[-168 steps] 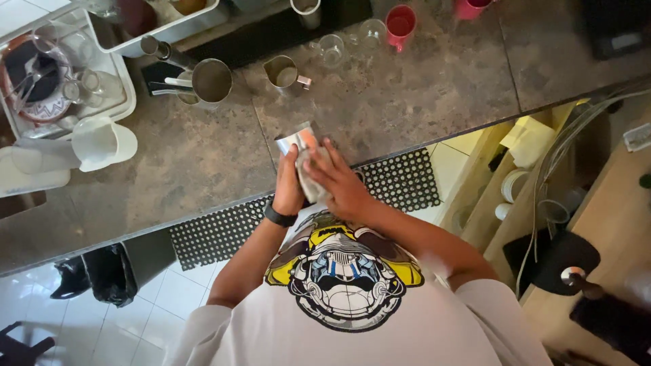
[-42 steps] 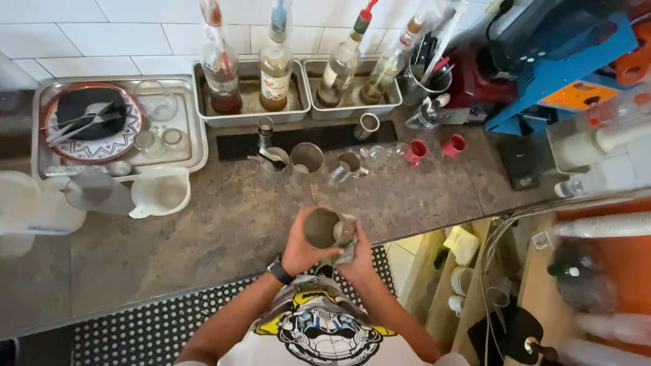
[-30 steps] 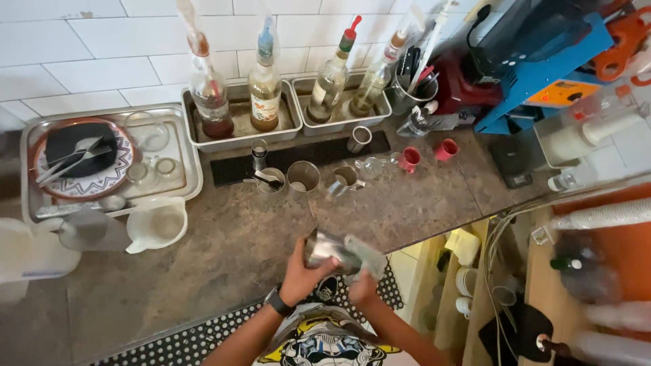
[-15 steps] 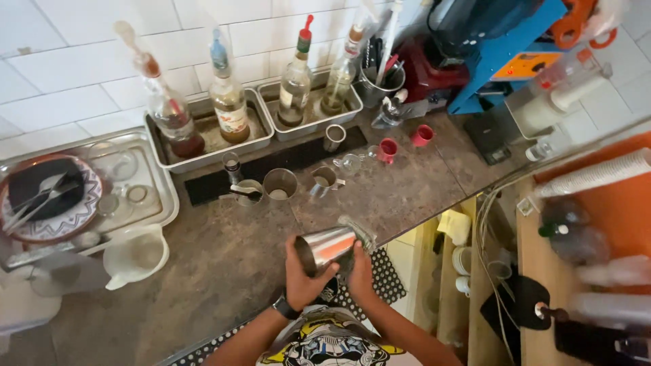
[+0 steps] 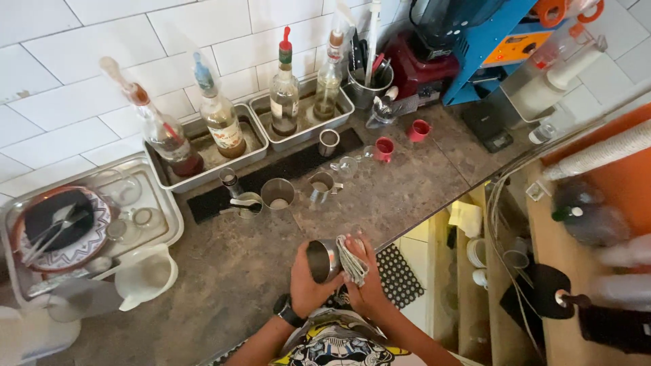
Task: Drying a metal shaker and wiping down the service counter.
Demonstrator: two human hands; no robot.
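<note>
the left hand (image 5: 306,281) grips a steel cup (image 5: 322,260) above the worktop (image 5: 224,264) edge; the right hand (image 5: 363,281) presses a folded cloth (image 5: 351,261) against it — a loose grip could drop the cup off the edge.

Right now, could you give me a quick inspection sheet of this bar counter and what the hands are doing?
Surface: speckled stone counter, dark bar mat near the wall.
Job's things: metal cup tilted on its side, folded cloth against its rim.
Clutter: syrup bottles in steel trays, small metal jugs, red cups, white pitcher, tray of glassware.
Grippers: left hand grips the cup; right hand presses the cloth.
Cables: thin cords right of the counter edge.
Surroundings: white tiled wall, blue machine.
</note>
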